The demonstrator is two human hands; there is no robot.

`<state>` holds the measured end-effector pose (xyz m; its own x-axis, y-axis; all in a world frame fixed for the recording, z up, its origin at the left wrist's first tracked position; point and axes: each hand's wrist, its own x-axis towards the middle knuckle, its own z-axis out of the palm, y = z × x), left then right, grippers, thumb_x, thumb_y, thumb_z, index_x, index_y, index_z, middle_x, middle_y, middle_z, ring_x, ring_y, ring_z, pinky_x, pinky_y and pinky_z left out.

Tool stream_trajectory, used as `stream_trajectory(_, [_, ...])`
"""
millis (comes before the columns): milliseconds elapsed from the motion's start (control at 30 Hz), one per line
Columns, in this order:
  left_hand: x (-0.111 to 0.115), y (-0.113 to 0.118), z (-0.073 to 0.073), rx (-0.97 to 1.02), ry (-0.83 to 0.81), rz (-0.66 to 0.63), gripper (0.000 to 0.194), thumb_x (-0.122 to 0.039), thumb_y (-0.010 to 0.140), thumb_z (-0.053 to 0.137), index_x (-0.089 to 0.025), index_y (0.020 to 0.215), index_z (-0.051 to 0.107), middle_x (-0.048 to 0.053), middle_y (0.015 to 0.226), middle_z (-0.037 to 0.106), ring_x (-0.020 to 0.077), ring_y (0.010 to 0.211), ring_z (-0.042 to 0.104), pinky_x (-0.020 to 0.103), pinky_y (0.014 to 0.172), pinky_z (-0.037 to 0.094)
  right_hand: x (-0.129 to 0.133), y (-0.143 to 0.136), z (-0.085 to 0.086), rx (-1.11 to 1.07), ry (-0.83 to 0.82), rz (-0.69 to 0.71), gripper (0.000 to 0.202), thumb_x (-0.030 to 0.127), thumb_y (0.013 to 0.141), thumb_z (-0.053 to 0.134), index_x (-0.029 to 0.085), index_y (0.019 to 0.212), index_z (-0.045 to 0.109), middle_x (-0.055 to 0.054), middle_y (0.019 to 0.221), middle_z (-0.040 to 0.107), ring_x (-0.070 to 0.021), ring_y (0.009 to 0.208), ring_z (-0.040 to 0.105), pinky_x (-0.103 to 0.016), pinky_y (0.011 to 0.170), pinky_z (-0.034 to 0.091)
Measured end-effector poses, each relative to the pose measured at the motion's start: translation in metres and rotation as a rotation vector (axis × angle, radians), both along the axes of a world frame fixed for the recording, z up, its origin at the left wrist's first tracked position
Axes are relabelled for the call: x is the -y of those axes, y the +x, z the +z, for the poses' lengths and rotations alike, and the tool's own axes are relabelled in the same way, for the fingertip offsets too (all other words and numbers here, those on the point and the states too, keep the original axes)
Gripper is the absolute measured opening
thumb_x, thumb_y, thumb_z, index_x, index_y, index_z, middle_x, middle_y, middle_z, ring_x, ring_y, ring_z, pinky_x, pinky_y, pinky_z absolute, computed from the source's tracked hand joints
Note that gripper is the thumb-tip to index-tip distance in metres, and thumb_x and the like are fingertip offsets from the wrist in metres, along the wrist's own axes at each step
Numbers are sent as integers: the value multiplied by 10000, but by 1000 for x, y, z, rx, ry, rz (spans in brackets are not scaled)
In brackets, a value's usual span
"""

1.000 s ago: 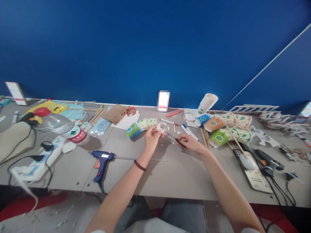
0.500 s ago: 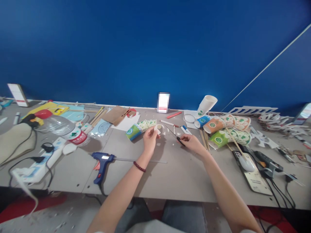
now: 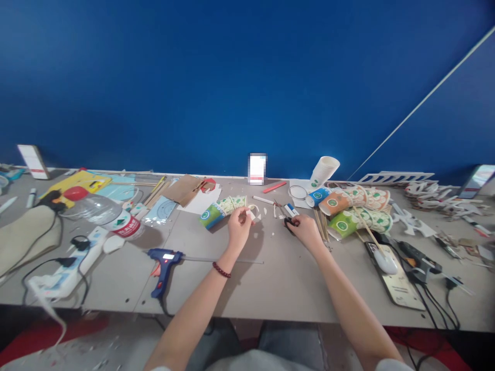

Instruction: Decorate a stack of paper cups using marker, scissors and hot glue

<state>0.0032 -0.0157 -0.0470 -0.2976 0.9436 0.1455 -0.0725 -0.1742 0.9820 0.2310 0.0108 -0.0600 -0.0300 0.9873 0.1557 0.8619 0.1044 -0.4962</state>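
Note:
Near the middle of the table, my left hand (image 3: 240, 226) pinches a small white paper piece (image 3: 251, 214) between its fingertips. A stack of green and blue paper cups (image 3: 220, 210) lies on its side just beyond that hand. My right hand (image 3: 304, 229) is closed on the black handles of the scissors (image 3: 291, 223), whose blades point away near a blue-capped marker (image 3: 292, 209). White paper scraps (image 3: 260, 215) are scattered between my two hands.
On the left are a blue glue gun (image 3: 164, 268), a power strip (image 3: 75, 268) and a plastic bottle (image 3: 102, 211). To the right lie patterned cup stacks (image 3: 359, 221), a phone (image 3: 400, 283) and a dark glue gun (image 3: 419, 257). White cups (image 3: 325, 170) lean near the blue wall.
The scissors have swung away from my left hand toward the marker, and my right hand has turned with them. My left hand still pinches the paper. The view has shifted slightly.

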Motion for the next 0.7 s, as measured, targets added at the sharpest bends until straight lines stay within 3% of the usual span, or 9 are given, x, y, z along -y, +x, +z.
stream_trajectory(300, [-7, 6, 30, 134, -173, -106, 267, -172, 683, 671, -160, 949, 683, 29, 748, 656, 134, 641, 634, 241, 576, 522, 3, -4, 0, 92, -30, -45, 179, 354, 767, 583, 191, 692, 586, -49, 772, 582, -180, 704, 552, -255, 588, 358])
stream_trajectory(400, [-18, 14, 36, 134, -196, -121, 319, -149, 676, 667, -169, 994, 695, 11, 714, 652, 104, 569, 595, 213, 520, 490, 4, -6, 1, 103, -51, -78, 169, 346, 781, 577, 192, 711, 564, -52, 796, 574, -174, 695, 550, -251, 565, 336])
stream_trajectory(500, [-40, 25, 34, 110, -264, -121, 396, -148, 684, 640, -171, 1078, 671, -19, 644, 621, 83, 464, 549, 190, 439, 423, 5, -7, 3, 101, -62, -115, 155, 338, 787, 576, 194, 736, 550, -48, 808, 567, -166, 679, 542, -248, 554, 323])
stream_trajectory(600, [-65, 36, 27, 78, -278, -94, 472, -162, 686, 627, -167, 1158, 628, -8, 644, 629, 121, 498, 599, 180, 390, 371, 5, -7, 5, 111, -57, -133, 147, 331, 784, 584, 195, 745, 544, -47, 802, 568, -161, 668, 535, -247, 555, 316])
stream_trajectory(700, [-83, 46, 20, 73, -267, -109, 476, -175, 691, 631, -148, 1166, 612, 37, 723, 671, 146, 556, 642, 198, 442, 425, 5, -6, 5, 120, -61, -125, 145, 323, 772, 596, 192, 743, 543, -50, 786, 572, -163, 672, 535, -247, 564, 321])
